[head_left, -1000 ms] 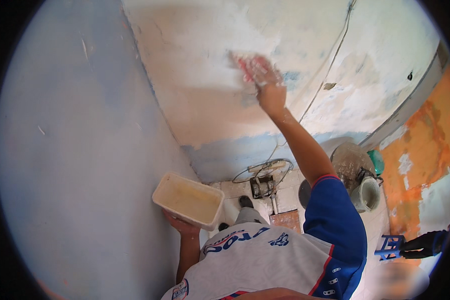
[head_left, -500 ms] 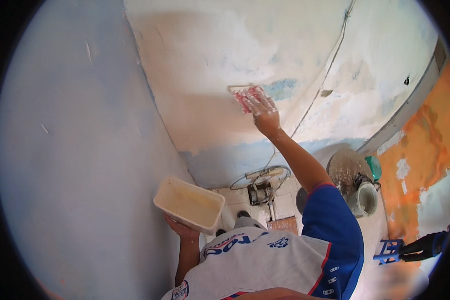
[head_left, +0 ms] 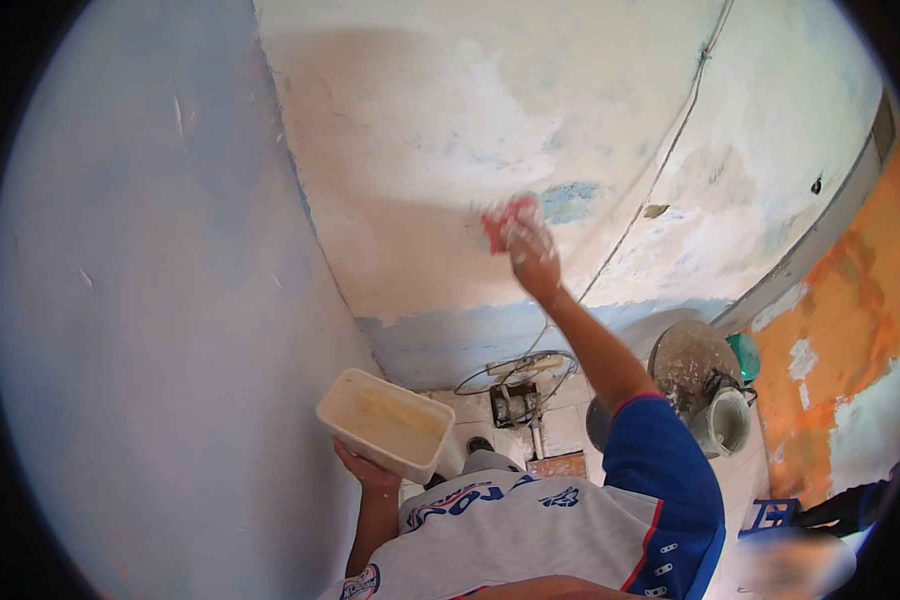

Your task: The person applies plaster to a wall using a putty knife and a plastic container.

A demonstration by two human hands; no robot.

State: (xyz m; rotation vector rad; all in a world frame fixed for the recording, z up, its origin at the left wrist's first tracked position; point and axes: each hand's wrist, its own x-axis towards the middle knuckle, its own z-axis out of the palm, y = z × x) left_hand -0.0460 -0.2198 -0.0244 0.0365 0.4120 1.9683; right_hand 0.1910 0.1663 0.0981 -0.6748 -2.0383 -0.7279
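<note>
My left hand (head_left: 366,466) grips the near side of a rectangular off-white plastic tub (head_left: 375,416) from below, fingers partly hidden under it. A thin layer of pale filler coats the inside of the tub. Out in front, my right hand (head_left: 532,250), smeared with white, is closed on a flat red putty spreader (head_left: 502,226). Motion blurs both, and I cannot tell whether the spreader's edge touches the wall. Behind it is the patchy cream and white wall (head_left: 390,240), with a bluish patch (head_left: 570,202) just right of the hand.
A blue-grey wall (head_left: 160,330) rises close on my left. On the tiled floor stand a pump with a looped hose (head_left: 514,403), a round splattered drum lid (head_left: 692,362) and a grey bucket (head_left: 720,424). At far right are a blue stool (head_left: 773,515) and a person's dark-clothed part (head_left: 838,512).
My right hand and the spreader have come down a little and turned, the pale edge no longer showing clearly. The tub sits slightly lower and further right in the picture; the view has shifted somewhat.
</note>
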